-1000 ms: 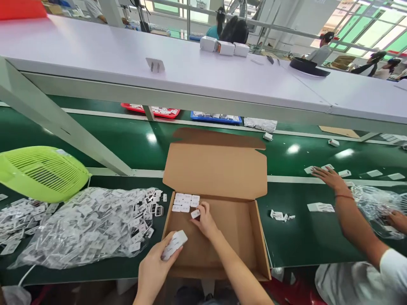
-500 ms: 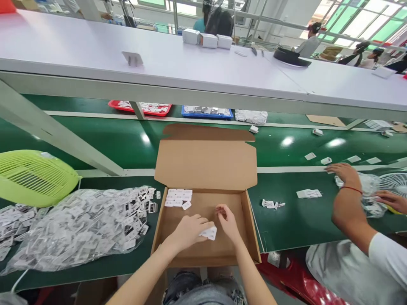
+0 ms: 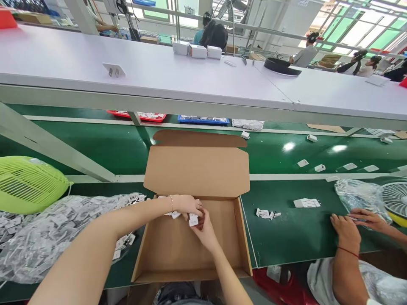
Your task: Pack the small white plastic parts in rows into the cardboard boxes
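Note:
Inside an open cardboard box [image 3: 190,258], my two hands meet near its far wall. My left hand [image 3: 187,205] is closed on small white plastic pieces [image 3: 193,220], reaching in palm down from the left. My right hand [image 3: 206,232] pinches at the same pieces from the right, its thumb and fingertips touching them. Under my left wrist, a few more white pieces [image 3: 175,214] show at the box's far left corner; my arm hides the others there. The exact number held cannot be made out.
Left of the box lies a clear bag of white pieces [image 3: 76,228], beside a green fan [image 3: 30,184]. To the right are small parts [image 3: 267,214] and a white stack [image 3: 307,203]. A co-worker's hands [image 3: 346,228] work farther right. A white shelf [image 3: 159,76] spans overhead.
Both hands have moved toward the box's far left, bringing the white pieces along, and have come together. My left forearm now covers the rows in the corner. The co-worker's hands have come closer together.

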Demonstrator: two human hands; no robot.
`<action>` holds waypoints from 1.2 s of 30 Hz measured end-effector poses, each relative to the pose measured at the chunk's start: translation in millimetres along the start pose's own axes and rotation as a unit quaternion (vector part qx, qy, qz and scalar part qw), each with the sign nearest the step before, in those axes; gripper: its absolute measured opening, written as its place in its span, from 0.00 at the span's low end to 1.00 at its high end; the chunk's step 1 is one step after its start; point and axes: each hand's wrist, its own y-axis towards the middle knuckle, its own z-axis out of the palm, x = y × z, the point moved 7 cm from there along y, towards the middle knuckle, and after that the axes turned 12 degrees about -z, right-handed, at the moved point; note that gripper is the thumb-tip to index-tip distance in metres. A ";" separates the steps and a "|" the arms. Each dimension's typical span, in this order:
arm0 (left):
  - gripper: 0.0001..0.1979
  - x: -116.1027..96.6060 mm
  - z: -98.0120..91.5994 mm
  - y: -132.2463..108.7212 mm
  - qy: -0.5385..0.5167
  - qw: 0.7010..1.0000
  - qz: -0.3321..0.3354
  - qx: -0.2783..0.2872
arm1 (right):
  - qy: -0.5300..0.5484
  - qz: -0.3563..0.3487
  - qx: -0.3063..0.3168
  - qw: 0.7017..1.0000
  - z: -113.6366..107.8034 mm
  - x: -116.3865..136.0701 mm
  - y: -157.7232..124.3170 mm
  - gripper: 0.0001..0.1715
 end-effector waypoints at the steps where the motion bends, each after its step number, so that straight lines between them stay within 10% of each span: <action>1: 0.21 -4.3 -2.0 -6.3 -0.002 1.000 0.022 -0.019 | 0.000 0.001 -0.005 1.000 1.3 -1.4 0.5 0.38; 3: 0.23 -14.0 -3.5 -18.4 -0.001 0.996 0.080 -0.039 | -0.004 0.006 -0.011 1.000 2.9 -5.3 0.5 0.42; 8: 0.19 2.5 -6.0 -21.1 0.064 0.994 -0.040 -0.082 | -0.047 0.018 -0.019 0.999 6.8 -12.7 2.9 0.54; 20: 0.18 -14.9 22.9 -10.9 0.259 0.957 -0.057 -0.119 | -0.304 0.063 -0.020 0.950 19.5 -2.2 9.2 0.45; 36: 0.19 1.7 -0.2 14.7 0.051 0.999 -0.001 0.001 | -0.307 0.100 -0.049 0.945 7.5 4.2 9.5 0.36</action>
